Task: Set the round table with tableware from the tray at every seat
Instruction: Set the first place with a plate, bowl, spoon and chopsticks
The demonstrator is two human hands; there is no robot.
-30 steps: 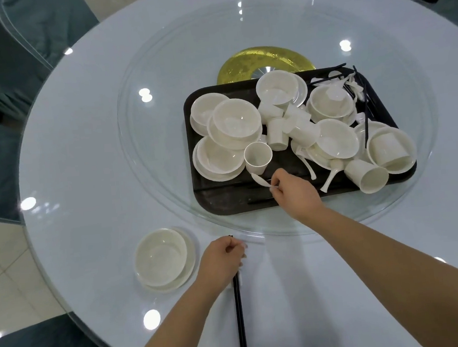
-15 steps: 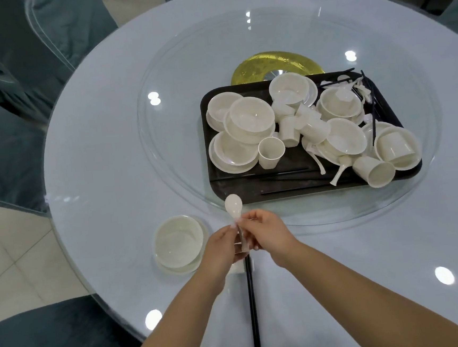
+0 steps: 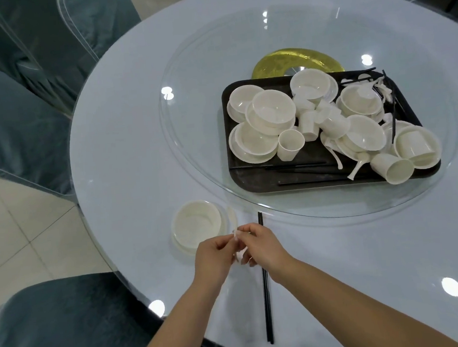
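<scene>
A black tray (image 3: pixel 253 182) heaped with white bowls, plates, cups, spoons and black chopsticks sits on the glass turntable (image 3: pixel 193 154) of the round white table (image 3: pixel 120 144). At the near seat a white bowl on a plate (image 3: pixel 197 225) stands left of a pair of black chopsticks (image 3: pixel 267 303). Between them my left hand (image 3: pixel 215 253) and my right hand (image 3: pixel 262 246) both pinch the handle of a white spoon (image 3: pixel 232 218). The spoon's bowl end points away from me, blurred, beside the bowl's right rim.
Blue-grey covered chairs (image 3: pixel 23 113) ring the table at the left and near left (image 3: pixel 58 326). A gold disc (image 3: pixel 295 59) shows under the turntable behind the tray. Tiled floor (image 3: pixel 20 233) lies at the left.
My right hand lifted a spoon from the tray and brought it to the near seat. My left hand left the chopsticks and joined it on the spoon, which now lies lower beside the bowl.
</scene>
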